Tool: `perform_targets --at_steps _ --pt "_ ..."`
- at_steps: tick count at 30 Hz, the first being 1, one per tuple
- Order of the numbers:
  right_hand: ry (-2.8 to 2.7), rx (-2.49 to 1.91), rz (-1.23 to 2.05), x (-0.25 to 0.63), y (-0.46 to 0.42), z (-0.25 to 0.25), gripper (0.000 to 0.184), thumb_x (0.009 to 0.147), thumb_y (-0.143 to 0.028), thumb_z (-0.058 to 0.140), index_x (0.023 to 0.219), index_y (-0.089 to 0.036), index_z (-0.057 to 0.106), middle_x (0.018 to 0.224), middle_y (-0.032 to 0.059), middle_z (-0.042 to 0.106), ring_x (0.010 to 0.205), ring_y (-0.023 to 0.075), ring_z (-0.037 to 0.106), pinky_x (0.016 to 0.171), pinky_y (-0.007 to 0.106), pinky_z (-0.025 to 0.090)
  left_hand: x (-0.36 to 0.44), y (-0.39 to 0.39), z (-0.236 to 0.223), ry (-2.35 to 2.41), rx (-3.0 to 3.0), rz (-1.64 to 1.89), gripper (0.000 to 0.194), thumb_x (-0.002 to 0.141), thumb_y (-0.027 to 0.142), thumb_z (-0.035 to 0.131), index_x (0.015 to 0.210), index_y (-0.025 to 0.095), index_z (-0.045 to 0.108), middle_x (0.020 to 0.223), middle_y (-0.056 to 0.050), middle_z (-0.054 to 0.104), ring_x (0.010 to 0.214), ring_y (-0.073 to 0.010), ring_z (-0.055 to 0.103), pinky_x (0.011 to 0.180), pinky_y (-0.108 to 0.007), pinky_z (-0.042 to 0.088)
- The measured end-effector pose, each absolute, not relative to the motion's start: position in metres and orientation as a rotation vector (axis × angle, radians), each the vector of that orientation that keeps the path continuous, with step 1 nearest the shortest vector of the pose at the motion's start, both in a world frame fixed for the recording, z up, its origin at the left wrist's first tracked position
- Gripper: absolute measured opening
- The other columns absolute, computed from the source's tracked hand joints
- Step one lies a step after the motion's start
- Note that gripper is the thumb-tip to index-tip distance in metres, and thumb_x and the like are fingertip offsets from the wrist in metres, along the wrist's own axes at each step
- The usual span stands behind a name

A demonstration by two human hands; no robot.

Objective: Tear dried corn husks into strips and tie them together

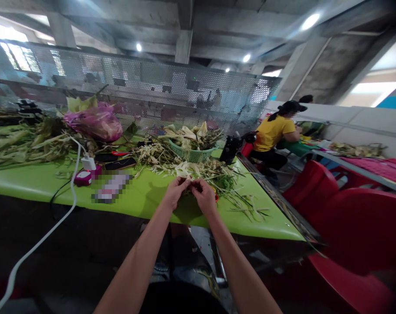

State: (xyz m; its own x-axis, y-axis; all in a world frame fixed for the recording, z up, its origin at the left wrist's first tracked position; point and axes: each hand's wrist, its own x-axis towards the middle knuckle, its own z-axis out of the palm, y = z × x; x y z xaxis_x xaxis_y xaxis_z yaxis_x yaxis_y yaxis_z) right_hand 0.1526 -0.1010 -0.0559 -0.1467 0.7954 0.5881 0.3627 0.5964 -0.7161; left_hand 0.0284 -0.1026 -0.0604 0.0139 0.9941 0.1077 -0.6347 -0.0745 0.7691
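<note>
My left hand (176, 192) and my right hand (203, 194) meet above the green tabletop near its front edge, fingers pinched together. Between the fingertips is a pale plant strip (184, 169), cream-coloured, its loose ends spreading away from me. Its exact kind I cannot make out. Just beyond lies a heap of dried plant stalks (158, 155), and a green basket (198, 155) full of pale leaves and stalks stands behind it. A small red object (216, 197) shows partly beside my right hand.
To the left are a blurred flat object (111, 187), a charger (88, 162) with a white cable, a dark phone (120, 163) and a pink plastic bag (93, 122). Red chairs (357, 218) stand at right, beyond the table's edge. A person in yellow (276, 133) sits farther back.
</note>
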Motion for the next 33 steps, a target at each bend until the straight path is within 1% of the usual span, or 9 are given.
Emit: perform_targets --at_steps 6,10,15,18,20,23,25,28,33 --pt "-1.790 -0.951 0.498 0.1529 -0.1022 -0.0563 0.011 0.080 -0.030 0.057 0.078 -0.020 0.059 0.071 0.0007 0.062 0.065 0.0166 0.056 0.063 0.028 0.044 0.0261 -0.1004 -0.0609 0.650 0.719 1.516 0.029 0.059 0.029 0.080 0.081 0.013 0.068 0.070 -0.001 0.066 0.064 -0.0092 0.058 0.064 -0.020 0.044" --pt "-1.836 -0.937 0.521 0.1523 -0.1007 -0.0584 0.007 0.076 -0.027 0.059 0.075 -0.020 0.060 0.068 -0.0004 0.062 0.062 0.0159 0.056 0.062 0.028 0.044 0.0245 -0.0983 -0.0602 0.652 0.664 1.556 0.027 0.057 0.027 0.080 0.076 0.014 0.067 0.068 0.000 0.065 0.062 -0.0077 0.057 0.063 -0.019 0.044" --pt "-1.846 -0.924 0.539 0.1543 -0.1030 -0.0548 0.011 0.077 -0.031 0.060 0.076 -0.020 0.061 0.069 0.0003 0.062 0.064 0.0161 0.056 0.061 0.027 0.045 0.0218 -0.0987 -0.0599 0.633 0.633 1.545 0.031 0.058 0.029 0.080 0.081 0.014 0.068 0.069 0.001 0.064 0.061 -0.0076 0.057 0.061 -0.019 0.044" --pt "-1.739 -0.953 0.478 0.1576 -0.1038 -0.0522 0.017 0.079 -0.036 0.060 0.084 -0.020 0.062 0.086 0.0035 0.063 0.063 0.0142 0.054 0.060 0.027 0.045 0.0203 -0.1007 -0.0591 0.612 0.639 1.503 0.033 0.061 0.031 0.078 0.088 0.015 0.068 0.068 0.001 0.063 0.059 -0.0073 0.057 0.060 -0.019 0.045" --pt "-1.637 -0.964 0.496 0.1588 -0.1025 -0.0528 0.023 0.080 -0.038 0.059 0.094 -0.021 0.060 0.096 0.0046 0.061 0.058 0.0119 0.053 0.056 0.026 0.045 0.0203 -0.1023 -0.0581 0.596 0.652 1.457 0.032 0.062 0.031 0.077 0.088 0.015 0.068 0.066 0.001 0.063 0.056 -0.0077 0.057 0.059 -0.020 0.046" --pt "-1.617 -0.940 0.599 0.1580 -0.0986 -0.0563 0.027 0.081 -0.039 0.057 0.101 -0.021 0.057 0.093 0.0042 0.064 0.058 0.0132 0.056 0.055 0.027 0.046 0.0214 -0.1034 -0.0571 0.584 0.668 1.420 0.025 0.063 0.029 0.076 0.082 0.014 0.067 0.066 0.000 0.064 0.055 -0.0078 0.056 0.058 -0.020 0.046" --pt "-1.664 -0.928 0.577 0.1571 -0.0964 -0.0583 0.023 0.081 -0.039 0.058 0.095 -0.020 0.059 0.086 0.0036 0.065 0.066 0.0162 0.060 0.061 0.028 0.048 0.0226 -0.1027 -0.0576 0.591 0.668 1.427 0.021 0.064 0.028 0.075 0.078 0.014 0.067 0.067 0.000 0.064 0.056 -0.0069 0.056 0.057 -0.018 0.044" --pt "-1.674 -0.940 0.478 0.1570 -0.0955 -0.0582 0.018 0.080 -0.036 0.060 0.084 -0.019 0.062 0.081 0.0035 0.063 0.074 0.0182 0.059 0.069 0.030 0.048 0.0245 -0.1013 -0.0596 0.605 0.663 1.432 0.020 0.064 0.026 0.075 0.077 0.013 0.066 0.068 0.000 0.065 0.057 -0.0071 0.056 0.055 -0.017 0.042" --pt "-1.640 -0.981 0.393 0.1575 -0.0980 -0.0541 0.015 0.080 -0.034 0.060 0.078 -0.019 0.062 0.076 0.0025 0.061 0.072 0.0177 0.056 0.068 0.029 0.044 0.0269 -0.1007 -0.0614 0.619 0.652 1.427 0.023 0.061 0.026 0.077 0.074 0.013 0.062 0.063 0.000 0.064 0.055 -0.0088 0.056 0.055 -0.020 0.043"
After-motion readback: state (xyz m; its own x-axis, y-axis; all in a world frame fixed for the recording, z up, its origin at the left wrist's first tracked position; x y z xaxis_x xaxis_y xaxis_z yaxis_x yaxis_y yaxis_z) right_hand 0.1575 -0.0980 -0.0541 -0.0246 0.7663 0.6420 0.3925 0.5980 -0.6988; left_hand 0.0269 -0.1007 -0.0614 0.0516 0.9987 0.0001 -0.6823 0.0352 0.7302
